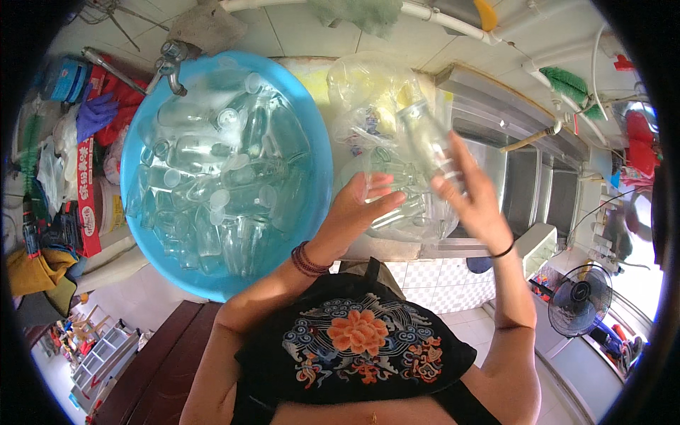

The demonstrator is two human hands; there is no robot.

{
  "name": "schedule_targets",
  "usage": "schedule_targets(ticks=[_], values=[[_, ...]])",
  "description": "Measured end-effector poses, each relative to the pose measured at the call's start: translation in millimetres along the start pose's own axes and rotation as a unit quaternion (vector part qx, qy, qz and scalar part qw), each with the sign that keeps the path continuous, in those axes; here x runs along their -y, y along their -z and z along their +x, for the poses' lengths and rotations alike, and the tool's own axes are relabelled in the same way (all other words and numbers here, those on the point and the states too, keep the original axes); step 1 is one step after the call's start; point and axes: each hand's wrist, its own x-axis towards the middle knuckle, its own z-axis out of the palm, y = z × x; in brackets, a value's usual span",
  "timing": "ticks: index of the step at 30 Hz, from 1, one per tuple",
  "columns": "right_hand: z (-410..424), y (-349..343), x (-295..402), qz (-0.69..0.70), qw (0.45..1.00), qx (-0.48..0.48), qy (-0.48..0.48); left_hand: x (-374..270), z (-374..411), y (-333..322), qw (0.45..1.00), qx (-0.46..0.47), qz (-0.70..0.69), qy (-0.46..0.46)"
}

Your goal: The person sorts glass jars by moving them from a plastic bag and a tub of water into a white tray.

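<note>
My right hand [473, 199] grips a clear glass bottle [422, 133], tilted with its broad end up and away from me. The hand and bottle are slightly blurred. To its left, my left hand [364, 207] has its fingers spread and appears to hold nothing. It hovers beside a clear plastic bag [443, 226] in which several glass bottles [396, 212] lie; whether it touches the bag I cannot tell. A large blue plastic basin [324, 175] at the left holds water and many submerged glass bottles [202, 151], with small translucent caps [219, 199] among them.
A metal tap [171, 66] overhangs the basin's back rim. Behind the bottles sits another clear plastic bag [366, 79]. A stainless steel sink [523, 186] lies to the right, and a black fan [580, 300] stands farther right. Purple gloves [95, 114] and a red box [87, 196] crowd the left side.
</note>
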Motion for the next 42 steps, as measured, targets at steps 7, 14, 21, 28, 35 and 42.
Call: schedule_targets(ticks=[7,14,21,28,35,42], values=[[-21.2,-40.4,-11.8,0.000,0.985,0.105,0.138,6.1,-7.4,8.5,0.999,0.027,-0.019,-0.029],[19.2,-26.6,1.1,0.228,0.968,0.069,-0.082,14.8,-4.8,7.6,0.992,0.000,0.108,-0.069],[79.3,-49.8,56.7,-0.078,0.988,0.129,-0.013,32.2,-4.3,12.5,0.980,-0.028,0.161,-0.116],[89.5,-73.3,70.1,-0.126,0.972,0.185,-0.070,30.3,-6.8,22.4,0.965,-0.018,0.214,-0.151],[142.1,-43.5,121.7,0.168,0.973,0.048,0.152,29.6,-5.3,23.2,0.985,-0.010,0.144,-0.093],[136.0,-53.9,125.8,-0.054,0.949,0.017,0.309,21.8,-8.1,26.0,0.988,-0.018,0.140,-0.068]])
